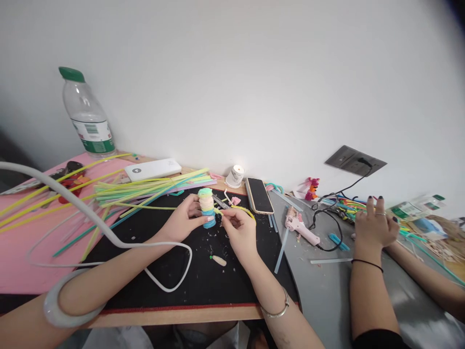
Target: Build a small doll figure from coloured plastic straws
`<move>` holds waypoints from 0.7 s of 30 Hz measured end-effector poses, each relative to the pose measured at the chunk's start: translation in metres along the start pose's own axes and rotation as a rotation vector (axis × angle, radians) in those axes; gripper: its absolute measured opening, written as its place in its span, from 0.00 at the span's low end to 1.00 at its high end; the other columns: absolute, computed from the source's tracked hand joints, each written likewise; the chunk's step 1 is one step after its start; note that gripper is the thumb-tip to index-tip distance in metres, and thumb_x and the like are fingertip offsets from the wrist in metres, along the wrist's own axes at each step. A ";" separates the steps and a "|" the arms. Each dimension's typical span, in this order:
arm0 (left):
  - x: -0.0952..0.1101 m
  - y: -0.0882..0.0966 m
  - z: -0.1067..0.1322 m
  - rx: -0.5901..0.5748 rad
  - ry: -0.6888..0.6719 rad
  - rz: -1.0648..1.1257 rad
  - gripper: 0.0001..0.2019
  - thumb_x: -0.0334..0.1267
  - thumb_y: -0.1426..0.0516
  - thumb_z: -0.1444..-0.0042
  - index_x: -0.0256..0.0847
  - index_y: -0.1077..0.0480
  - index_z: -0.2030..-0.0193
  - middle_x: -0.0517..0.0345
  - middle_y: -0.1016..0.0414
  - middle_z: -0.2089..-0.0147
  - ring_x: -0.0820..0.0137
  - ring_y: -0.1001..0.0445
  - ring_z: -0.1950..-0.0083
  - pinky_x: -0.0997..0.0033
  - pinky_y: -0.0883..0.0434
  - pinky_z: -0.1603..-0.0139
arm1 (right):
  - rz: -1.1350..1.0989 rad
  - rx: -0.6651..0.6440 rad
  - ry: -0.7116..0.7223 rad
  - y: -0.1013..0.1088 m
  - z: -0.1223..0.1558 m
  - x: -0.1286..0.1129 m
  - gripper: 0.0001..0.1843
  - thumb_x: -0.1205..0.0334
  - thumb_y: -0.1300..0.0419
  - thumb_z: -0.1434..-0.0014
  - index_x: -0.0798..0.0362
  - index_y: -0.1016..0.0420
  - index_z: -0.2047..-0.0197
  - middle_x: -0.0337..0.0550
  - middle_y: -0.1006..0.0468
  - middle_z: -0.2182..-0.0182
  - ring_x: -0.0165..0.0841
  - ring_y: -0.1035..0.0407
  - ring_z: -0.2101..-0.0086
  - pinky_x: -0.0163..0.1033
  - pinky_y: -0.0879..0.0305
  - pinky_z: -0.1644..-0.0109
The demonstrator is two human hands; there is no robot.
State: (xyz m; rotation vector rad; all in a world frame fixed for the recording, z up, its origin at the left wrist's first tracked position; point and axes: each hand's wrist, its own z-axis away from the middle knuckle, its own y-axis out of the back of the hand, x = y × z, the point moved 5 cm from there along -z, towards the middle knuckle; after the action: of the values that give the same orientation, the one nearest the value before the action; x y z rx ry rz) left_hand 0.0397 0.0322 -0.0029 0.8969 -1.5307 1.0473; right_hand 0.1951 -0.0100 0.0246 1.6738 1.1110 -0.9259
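Far left: bottle (92,130). Nearer, right of it: loose bundle of fuzzy stems (121,195). Left hand (183,218) grips banded column (206,204), thumb in front, over the black mat (210,288); cannot tell if the base touches. Column looks light, soft, easily squashed, probably not slippery. Best held lightly around the blue lower bands, sparing the green top. Right hand (240,230) pinches yellow-green strand (218,212) at column's right side; whether fixed there, unclear. Strand likely bends easily; hold close to column. Farther right: phone (259,196), then glue gun (301,228).
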 end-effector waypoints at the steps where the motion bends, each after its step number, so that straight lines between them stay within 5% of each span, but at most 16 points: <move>1: 0.000 0.000 0.000 0.002 0.001 -0.002 0.20 0.36 0.34 0.55 0.41 0.38 0.58 0.56 0.24 0.59 0.66 0.24 0.58 0.63 0.29 0.54 | 0.002 -0.003 0.001 0.000 0.000 0.000 0.06 0.64 0.40 0.45 0.54 0.23 0.65 0.45 0.21 0.69 0.33 0.27 0.70 0.38 0.28 0.64; 21: 0.001 0.001 -0.001 -0.008 0.016 -0.059 0.20 0.37 0.33 0.57 0.41 0.37 0.60 0.57 0.23 0.63 0.66 0.23 0.63 0.65 0.28 0.59 | -0.099 -0.036 -0.091 -0.001 -0.003 0.001 0.05 0.65 0.42 0.48 0.54 0.25 0.68 0.39 0.25 0.76 0.30 0.30 0.76 0.36 0.30 0.69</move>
State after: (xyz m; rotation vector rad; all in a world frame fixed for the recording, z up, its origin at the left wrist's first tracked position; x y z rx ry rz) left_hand 0.0392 0.0330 -0.0019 0.9208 -1.4855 1.0023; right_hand 0.1947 -0.0063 0.0242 1.5433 1.1506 -1.0289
